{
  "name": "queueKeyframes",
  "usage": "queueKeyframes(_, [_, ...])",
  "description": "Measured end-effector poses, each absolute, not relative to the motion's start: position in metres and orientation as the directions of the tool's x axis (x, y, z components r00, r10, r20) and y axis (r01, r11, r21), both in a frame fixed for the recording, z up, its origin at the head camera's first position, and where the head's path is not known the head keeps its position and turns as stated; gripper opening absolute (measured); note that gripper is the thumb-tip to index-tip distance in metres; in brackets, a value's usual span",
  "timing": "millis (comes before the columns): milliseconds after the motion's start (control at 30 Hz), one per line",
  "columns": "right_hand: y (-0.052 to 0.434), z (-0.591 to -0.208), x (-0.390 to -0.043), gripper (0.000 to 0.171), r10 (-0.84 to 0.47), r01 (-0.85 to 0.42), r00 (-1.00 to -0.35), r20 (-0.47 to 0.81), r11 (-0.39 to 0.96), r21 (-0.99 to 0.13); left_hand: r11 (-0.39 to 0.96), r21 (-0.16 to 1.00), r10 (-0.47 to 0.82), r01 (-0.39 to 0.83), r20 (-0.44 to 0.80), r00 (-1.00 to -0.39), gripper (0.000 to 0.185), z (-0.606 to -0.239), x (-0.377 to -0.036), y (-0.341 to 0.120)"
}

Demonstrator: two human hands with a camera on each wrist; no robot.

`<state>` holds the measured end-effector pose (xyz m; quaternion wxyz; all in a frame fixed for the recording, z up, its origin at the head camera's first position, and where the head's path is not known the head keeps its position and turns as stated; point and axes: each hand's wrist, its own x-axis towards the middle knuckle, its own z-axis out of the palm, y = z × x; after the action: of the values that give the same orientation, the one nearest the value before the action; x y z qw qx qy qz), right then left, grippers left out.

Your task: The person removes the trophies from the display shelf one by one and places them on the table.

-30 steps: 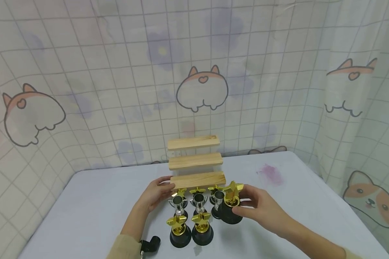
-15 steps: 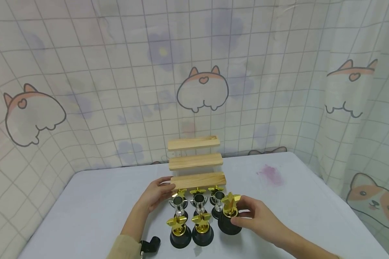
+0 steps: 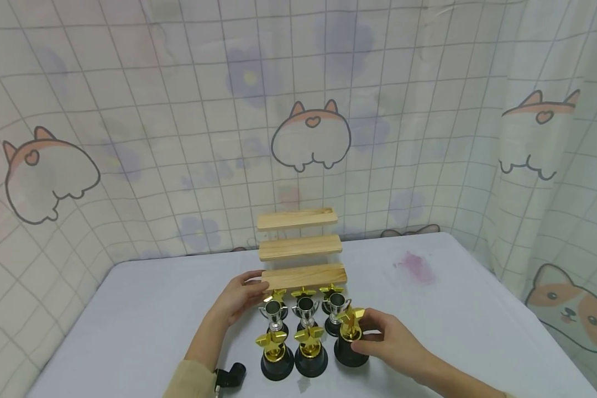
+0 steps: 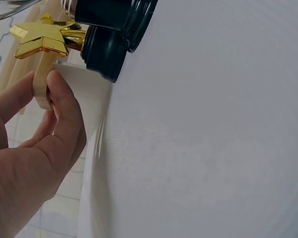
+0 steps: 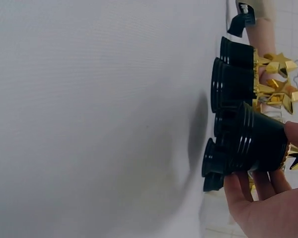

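Observation:
My right hand (image 3: 393,342) holds a gold star trophy (image 3: 350,352) by its upper part, thumb on the near side. In the right wrist view its black base (image 5: 260,141) hangs close over the table, a shadow beside it. Two more gold star trophies (image 3: 277,362) stand to its left in the front row. Behind them is a row of silver cup trophies (image 3: 305,309), with gold star trophies (image 3: 331,290) at the back, partly hidden. My left hand (image 3: 240,298) pinches the left end of the lowest wooden shelf board (image 3: 303,277), also seen in the left wrist view.
Two higher wooden boards (image 3: 300,247) rise in steps behind the lowest one. A white table (image 3: 169,320) carries everything, with a pink stain (image 3: 416,269) at the right. A patterned curtain (image 3: 179,138) hangs behind. The black wrist camera (image 3: 232,376) sits beside the left sleeve.
My right hand has lowered the gold star trophy and brought it toward me, level with the front row. The left hand has stayed on the lowest board.

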<state>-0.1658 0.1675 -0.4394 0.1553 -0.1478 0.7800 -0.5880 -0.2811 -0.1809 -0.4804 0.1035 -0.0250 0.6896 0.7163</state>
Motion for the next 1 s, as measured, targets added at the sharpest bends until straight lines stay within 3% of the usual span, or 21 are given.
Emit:
queueKeyframes(367, [0.165, -0.452, -0.167, 0.045, -0.426, -0.073, -0.904, -0.037, 0.239, -0.968, -0.026, 0.982, 0.114, -0.188, -0.184, -0.976, 0.057, -0.482, -0.284, -0.182])
queueKeyframes(733, [0.163, -0.466, -0.169, 0.042, -0.447, -0.014, -0.889, -0.099, 0.243, -0.970, -0.027, 0.981, 0.116, -0.193, -0.189, -0.975, 0.058, -0.482, -0.283, -0.181])
queueKeyframes(1000, [0.161, -0.466, -0.173, 0.043, -0.437, -0.085, -0.897, -0.064, 0.314, -0.946, -0.024, 0.981, 0.115, -0.191, -0.187, -0.976, 0.058, -0.483, -0.283, -0.181])
